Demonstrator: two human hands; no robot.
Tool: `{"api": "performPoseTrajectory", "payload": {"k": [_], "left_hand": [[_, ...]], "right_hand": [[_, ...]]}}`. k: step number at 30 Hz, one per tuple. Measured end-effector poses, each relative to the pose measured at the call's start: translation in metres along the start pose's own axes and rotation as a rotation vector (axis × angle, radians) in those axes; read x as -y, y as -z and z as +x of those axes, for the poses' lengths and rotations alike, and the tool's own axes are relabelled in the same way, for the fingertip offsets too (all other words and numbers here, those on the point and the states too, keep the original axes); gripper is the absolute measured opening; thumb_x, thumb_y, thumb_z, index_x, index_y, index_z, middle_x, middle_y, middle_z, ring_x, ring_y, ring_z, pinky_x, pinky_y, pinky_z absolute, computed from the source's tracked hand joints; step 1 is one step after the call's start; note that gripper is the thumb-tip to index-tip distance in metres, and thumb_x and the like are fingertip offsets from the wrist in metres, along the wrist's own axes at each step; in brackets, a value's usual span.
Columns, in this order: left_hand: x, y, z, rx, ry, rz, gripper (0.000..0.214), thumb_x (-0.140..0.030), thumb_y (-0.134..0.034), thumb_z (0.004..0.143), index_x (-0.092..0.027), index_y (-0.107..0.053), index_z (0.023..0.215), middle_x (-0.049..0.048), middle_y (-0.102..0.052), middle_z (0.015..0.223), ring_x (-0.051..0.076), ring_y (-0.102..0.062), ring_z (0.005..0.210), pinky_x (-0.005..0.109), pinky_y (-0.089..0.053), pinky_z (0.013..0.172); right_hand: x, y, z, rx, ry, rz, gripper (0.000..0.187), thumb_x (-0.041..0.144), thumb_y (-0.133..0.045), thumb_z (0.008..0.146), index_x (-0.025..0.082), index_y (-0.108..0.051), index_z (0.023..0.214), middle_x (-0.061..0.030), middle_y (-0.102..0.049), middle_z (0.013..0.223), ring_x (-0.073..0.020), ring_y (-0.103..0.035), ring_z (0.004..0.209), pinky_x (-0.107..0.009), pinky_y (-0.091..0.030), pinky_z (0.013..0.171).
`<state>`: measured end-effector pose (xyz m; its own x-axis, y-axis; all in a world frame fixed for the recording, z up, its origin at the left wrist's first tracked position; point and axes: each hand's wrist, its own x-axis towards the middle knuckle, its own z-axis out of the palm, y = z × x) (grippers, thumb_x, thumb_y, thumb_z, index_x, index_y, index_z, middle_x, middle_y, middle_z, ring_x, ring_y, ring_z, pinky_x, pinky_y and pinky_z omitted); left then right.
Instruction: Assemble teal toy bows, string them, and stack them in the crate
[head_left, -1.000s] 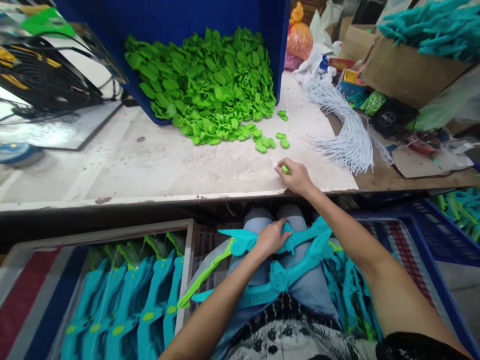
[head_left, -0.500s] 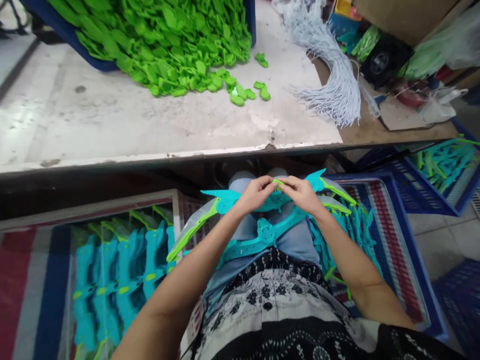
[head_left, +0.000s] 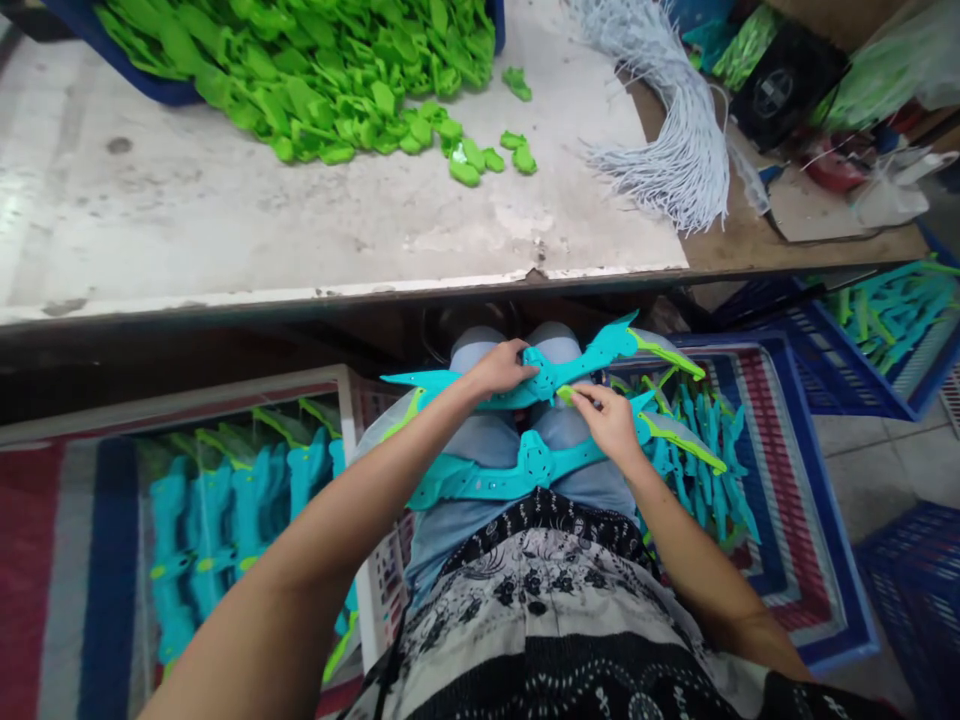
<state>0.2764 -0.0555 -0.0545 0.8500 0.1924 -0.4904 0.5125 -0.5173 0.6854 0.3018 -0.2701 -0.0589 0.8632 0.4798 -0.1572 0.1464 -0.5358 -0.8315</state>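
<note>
Across my knees lies a turquoise toy bow (head_left: 606,345) with lime-green tips. My left hand (head_left: 501,369) is closed over its middle, just left of the round hub. In my right hand (head_left: 606,415) a small lime-green plastic piece (head_left: 565,394) is pinched between thumb and fingers, right beside the hub's lower edge. Whether the piece touches the bow I cannot tell. A second turquoise bow (head_left: 480,478) rests on my lap, nearer my waist, with no hand on it.
Lime-green pieces (head_left: 337,100) spill from a blue bin (head_left: 154,88) onto the worktable (head_left: 262,235). White cords (head_left: 675,150) hang near its right corner. Bows fill a crate (head_left: 346,400) at left and a blue crate (head_left: 832,560) at right. Another blue crate (head_left: 862,385) stands farther right.
Both hands were together at the hub over a green piece. Now my right hand has drawn down and right with a green piece, and the left grips the bow, whose hub is uncovered.
</note>
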Motion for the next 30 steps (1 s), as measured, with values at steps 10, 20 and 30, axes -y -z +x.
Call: {"api": "performPoseTrajectory", "payload": {"k": [10, 20, 30], "left_hand": [[0.015, 0.005, 0.006, 0.021, 0.137, -0.315, 0.018, -0.028, -0.054, 0.087, -0.019, -0.065, 0.098, 0.0030, -0.067, 0.080, 0.015, -0.060, 0.069, 0.022, -0.043, 0.057], [0.017, 0.004, 0.007, 0.027, 0.139, -0.352, 0.017, -0.030, -0.054, 0.089, -0.020, -0.065, 0.095, 0.0023, -0.063, 0.073, 0.016, -0.059, 0.066, 0.025, -0.044, 0.058], [0.016, 0.001, 0.003, 0.005, 0.104, -0.403, 0.024, -0.036, -0.066, 0.081, -0.019, -0.062, 0.098, -0.0007, -0.060, 0.072, 0.013, -0.055, 0.064, 0.023, -0.039, 0.056]], "right_hand": [[0.026, -0.044, 0.040, 0.035, -0.064, -0.029, 0.022, 0.033, -0.055, 0.086, 0.021, -0.074, 0.086, -0.0023, -0.073, 0.068, -0.0210, -0.071, 0.070, -0.029, -0.051, 0.068], [0.041, -0.054, 0.041, -0.038, -0.055, -0.402, 0.023, 0.035, -0.054, 0.091, 0.020, -0.072, 0.085, -0.0061, -0.071, 0.069, -0.0229, -0.068, 0.074, -0.030, -0.045, 0.071], [0.037, -0.044, 0.040, 0.126, -0.214, -0.194, 0.055, 0.043, -0.059, 0.090, 0.016, -0.052, 0.137, 0.0042, -0.057, 0.047, -0.0175, -0.060, 0.051, -0.026, -0.046, 0.056]]}}
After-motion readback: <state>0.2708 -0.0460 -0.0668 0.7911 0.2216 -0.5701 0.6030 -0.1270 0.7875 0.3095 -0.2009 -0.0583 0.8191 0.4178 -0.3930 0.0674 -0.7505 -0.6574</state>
